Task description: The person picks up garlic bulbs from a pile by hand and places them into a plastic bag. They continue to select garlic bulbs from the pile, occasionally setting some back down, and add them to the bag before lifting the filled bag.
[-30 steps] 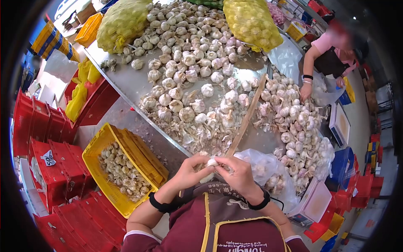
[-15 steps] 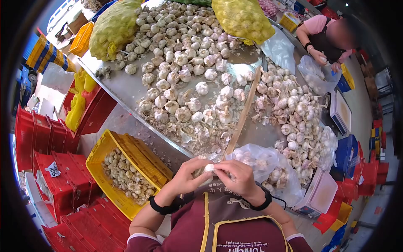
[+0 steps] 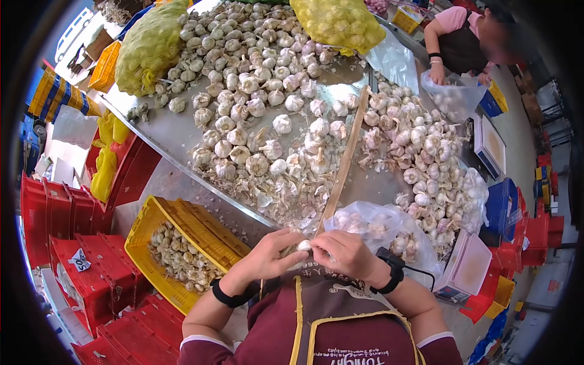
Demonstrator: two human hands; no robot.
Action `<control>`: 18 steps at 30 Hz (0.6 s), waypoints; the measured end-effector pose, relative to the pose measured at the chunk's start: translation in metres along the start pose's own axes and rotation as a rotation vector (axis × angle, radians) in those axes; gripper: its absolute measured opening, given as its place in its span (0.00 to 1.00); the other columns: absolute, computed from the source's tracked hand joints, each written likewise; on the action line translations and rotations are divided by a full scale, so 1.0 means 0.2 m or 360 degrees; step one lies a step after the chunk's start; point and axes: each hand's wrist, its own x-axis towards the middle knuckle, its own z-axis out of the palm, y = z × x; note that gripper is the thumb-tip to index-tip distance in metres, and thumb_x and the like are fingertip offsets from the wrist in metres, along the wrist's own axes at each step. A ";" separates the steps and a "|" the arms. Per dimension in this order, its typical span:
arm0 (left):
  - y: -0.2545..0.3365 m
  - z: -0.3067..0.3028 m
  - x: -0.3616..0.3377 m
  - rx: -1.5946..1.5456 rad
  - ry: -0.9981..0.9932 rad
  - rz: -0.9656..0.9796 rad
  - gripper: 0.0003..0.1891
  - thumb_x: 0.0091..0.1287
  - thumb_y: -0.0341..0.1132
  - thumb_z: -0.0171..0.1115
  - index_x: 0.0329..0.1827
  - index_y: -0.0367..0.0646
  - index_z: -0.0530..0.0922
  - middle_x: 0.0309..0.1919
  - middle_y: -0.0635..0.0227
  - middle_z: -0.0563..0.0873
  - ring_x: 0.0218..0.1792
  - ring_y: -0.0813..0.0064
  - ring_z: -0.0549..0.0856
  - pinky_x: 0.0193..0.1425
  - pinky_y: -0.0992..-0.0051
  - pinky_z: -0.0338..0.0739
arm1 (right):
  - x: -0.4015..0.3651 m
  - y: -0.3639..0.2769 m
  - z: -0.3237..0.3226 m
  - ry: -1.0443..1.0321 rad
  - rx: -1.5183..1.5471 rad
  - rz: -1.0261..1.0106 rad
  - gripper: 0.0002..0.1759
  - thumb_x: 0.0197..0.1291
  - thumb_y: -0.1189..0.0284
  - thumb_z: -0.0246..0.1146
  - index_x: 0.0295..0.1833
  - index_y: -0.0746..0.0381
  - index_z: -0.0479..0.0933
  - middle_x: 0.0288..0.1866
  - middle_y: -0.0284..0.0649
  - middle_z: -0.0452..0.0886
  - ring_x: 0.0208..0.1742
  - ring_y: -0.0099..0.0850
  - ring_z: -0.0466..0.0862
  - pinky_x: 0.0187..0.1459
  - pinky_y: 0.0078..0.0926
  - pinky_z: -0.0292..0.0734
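Close to my apron, a white garlic bulb [image 3: 304, 245] is held between both hands, mostly covered by fingers. My left hand [image 3: 269, 255] curls around one side of it, thumb pressed along the front. From the other side, the fingertips of my right hand [image 3: 348, 255] pinch it. Just beyond, loose skins and several garlic bulbs [image 3: 257, 164] lie spread over the metal table [image 3: 176, 149]. A wooden strip [image 3: 345, 161] runs away from my hands and separates them from a second heap of garlic [image 3: 426, 143].
A yellow crate [image 3: 143, 243] of garlic stands at left, beside red crates [image 3: 91, 267]. Clear plastic bags [image 3: 371, 213] and a scale [image 3: 465, 255] sit at right. Full yellow mesh bags [image 3: 337, 24] lie at the back. A co-worker [image 3: 456, 42] handles a plastic bag at far right.
My view has shifted slightly. Both hands stay on the garlic bulb, and my right wrist has turned a little. The co-worker's hand has moved down to the plastic bag.
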 end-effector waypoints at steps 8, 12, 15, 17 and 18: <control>-0.07 -0.04 -0.06 -0.0410 -0.0231 -0.0080 0.16 0.66 0.38 0.63 0.49 0.35 0.78 0.37 0.62 0.82 0.39 0.70 0.80 0.44 0.72 0.73 | 0.03 0.05 0.05 -0.0283 0.0643 0.0410 0.07 0.51 0.80 0.65 0.37 0.64 0.79 0.28 0.38 0.81 0.27 0.27 0.82 0.28 0.20 0.76; -0.07 -0.10 -0.08 -0.0996 -0.0445 -0.0403 0.16 0.68 0.38 0.62 0.51 0.35 0.78 0.42 0.67 0.83 0.45 0.78 0.79 0.49 0.75 0.73 | 0.08 0.04 0.04 -0.0812 0.1405 0.1458 0.06 0.58 0.76 0.62 0.41 0.64 0.78 0.30 0.35 0.82 0.30 0.19 0.81 0.31 0.15 0.77; -0.11 -0.11 -0.10 -0.1400 -0.0441 -0.0418 0.16 0.69 0.37 0.61 0.53 0.35 0.78 0.46 0.68 0.83 0.47 0.80 0.79 0.51 0.77 0.73 | 0.07 0.06 0.11 -0.0768 0.1812 0.1535 0.08 0.61 0.73 0.62 0.44 0.64 0.78 0.32 0.32 0.82 0.32 0.15 0.80 0.33 0.15 0.78; -0.13 -0.12 -0.13 -0.1355 -0.0381 -0.0511 0.16 0.69 0.37 0.61 0.54 0.35 0.78 0.44 0.69 0.83 0.46 0.81 0.79 0.50 0.78 0.74 | 0.08 0.05 0.15 -0.0614 0.1879 0.1563 0.10 0.63 0.75 0.62 0.48 0.66 0.76 0.34 0.35 0.82 0.33 0.18 0.82 0.35 0.15 0.79; -0.13 -0.12 -0.14 -0.1309 -0.0344 -0.0604 0.16 0.69 0.38 0.61 0.54 0.35 0.78 0.43 0.70 0.84 0.45 0.82 0.80 0.48 0.79 0.74 | 0.09 0.05 0.17 -0.0607 0.1876 0.1566 0.10 0.63 0.75 0.62 0.48 0.66 0.76 0.34 0.35 0.82 0.33 0.18 0.82 0.35 0.15 0.79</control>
